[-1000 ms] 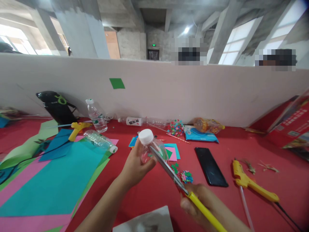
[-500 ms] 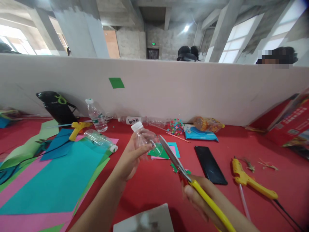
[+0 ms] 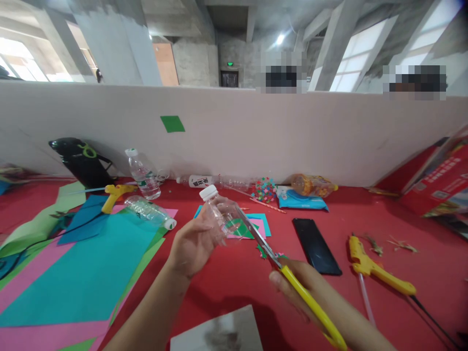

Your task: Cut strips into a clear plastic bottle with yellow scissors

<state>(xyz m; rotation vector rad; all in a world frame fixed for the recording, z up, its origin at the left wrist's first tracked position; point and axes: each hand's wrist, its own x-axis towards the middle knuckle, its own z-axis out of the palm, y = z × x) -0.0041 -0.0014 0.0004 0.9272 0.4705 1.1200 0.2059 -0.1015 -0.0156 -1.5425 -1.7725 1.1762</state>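
Note:
My left hand (image 3: 192, 247) grips the cut-off top of a clear plastic bottle (image 3: 224, 217). Its white cap (image 3: 208, 193) is on, pointing up and to the left, and the open cut end faces right. Scissors (image 3: 260, 238) with yellow handles are in my right hand (image 3: 298, 287), fingers wrapped round the handles. The blades lie nearly together, and their tips reach the bottle's cut edge; whether plastic is between them I cannot tell. Beneath the bottle lie small stacked sheets of blue, pink and green paper (image 3: 260, 228).
To the right lie a black phone (image 3: 316, 246) and a yellow glue gun (image 3: 380, 275). A second yellow glue gun (image 3: 114, 197), bottles (image 3: 146, 212) and large paper sheets (image 3: 84, 273) occupy the left. A wipes pack (image 3: 302, 199) rests by the white partition (image 3: 234, 131); a white box (image 3: 219, 331) is nearest me.
My left hand has turned the bottle top slightly, and my thumb has shifted back towards the cap. The scissors have shifted a little left, their blades closer together.

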